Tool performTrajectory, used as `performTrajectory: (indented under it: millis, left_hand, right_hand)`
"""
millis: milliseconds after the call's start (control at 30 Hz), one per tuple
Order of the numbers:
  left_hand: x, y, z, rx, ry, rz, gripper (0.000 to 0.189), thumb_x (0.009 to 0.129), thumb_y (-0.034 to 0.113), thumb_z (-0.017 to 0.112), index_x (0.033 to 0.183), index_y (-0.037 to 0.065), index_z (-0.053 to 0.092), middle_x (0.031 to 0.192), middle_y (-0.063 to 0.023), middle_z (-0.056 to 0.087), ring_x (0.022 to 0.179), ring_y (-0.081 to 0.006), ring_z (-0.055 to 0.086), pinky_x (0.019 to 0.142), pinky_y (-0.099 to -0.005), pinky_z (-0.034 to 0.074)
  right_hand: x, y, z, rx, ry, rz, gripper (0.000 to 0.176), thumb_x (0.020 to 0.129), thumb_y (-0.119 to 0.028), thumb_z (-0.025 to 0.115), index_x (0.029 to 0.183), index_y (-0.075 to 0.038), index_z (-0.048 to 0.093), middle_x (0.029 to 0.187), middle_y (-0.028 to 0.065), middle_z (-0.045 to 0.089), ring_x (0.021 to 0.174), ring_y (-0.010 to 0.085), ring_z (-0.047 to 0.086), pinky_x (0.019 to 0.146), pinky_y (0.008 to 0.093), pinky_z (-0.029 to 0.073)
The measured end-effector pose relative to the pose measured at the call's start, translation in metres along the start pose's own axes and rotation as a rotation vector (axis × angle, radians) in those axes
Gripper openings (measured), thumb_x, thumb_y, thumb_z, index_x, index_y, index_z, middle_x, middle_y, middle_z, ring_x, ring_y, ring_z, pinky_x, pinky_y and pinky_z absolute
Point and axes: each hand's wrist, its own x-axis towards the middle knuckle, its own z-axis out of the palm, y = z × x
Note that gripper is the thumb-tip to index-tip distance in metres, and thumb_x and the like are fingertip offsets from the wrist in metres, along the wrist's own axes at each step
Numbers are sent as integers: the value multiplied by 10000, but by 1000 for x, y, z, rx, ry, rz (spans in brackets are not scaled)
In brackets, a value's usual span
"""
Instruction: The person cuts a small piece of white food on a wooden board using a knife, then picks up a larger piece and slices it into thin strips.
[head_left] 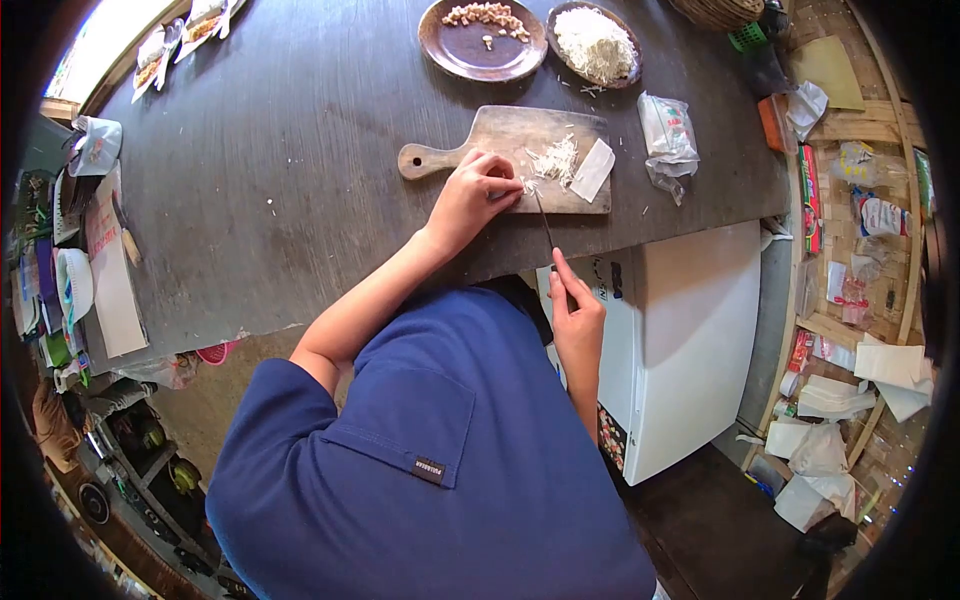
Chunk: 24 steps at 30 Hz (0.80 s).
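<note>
My left hand [482, 190] rests at the near edge of a wooden cutting board [500, 125], its fingers pinched together on a small white food piece that they mostly hide. In my right hand [578, 318] is a knife [544, 222], with the blade pointing away from me and its tip over the board beside my left fingertips. Thin white shreds [555, 160] lie in a loose pile beyond the blade. To their right is a flat white slab [594, 170]. A few cut bits sit near the knife tip.
Behind the board stand a brown plate [484, 66] with small tan pieces and a dish heaped with white shreds [596, 46]. A white plastic packet [668, 132] lies right of the board. A white appliance [700, 330] stands below the table's right side. Papers [118, 260] line the left edge.
</note>
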Motion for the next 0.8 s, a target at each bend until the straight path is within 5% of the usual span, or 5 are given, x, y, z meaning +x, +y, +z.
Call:
performTrajectory:
  millis: [233,433,800]
  left_hand:
    - [2,2,-3,1,-28,-39,202,806,67,852,1007,85,856,1042,-61,715,1025,-257,640,921,-375,544]
    - [4,4,-3,5,-29,-68,194,817,95,853,1011,85,858,1047,-53,727,1027,-257,641,929,-380,535]
    - [1,-1,-4,17,-22,-38,156,838,99,842,991,71,852,1061,-62,724,1050,-263,644,951,-385,536]
  right_hand:
    - [12,9,13,21,-40,-22,372,1068,-186,683,1436,-229,707,803,121,628,679,157,510,685,353,480]
    - [24,17,17,184,-106,133,372,1071,-202,687,1442,-173,696,1016,114,797,831,105,660,793,277,546]
    - [16,20,20,119,-77,51,374,1072,-189,688,1446,-202,699,965,122,776,762,110,585,734,307,518]
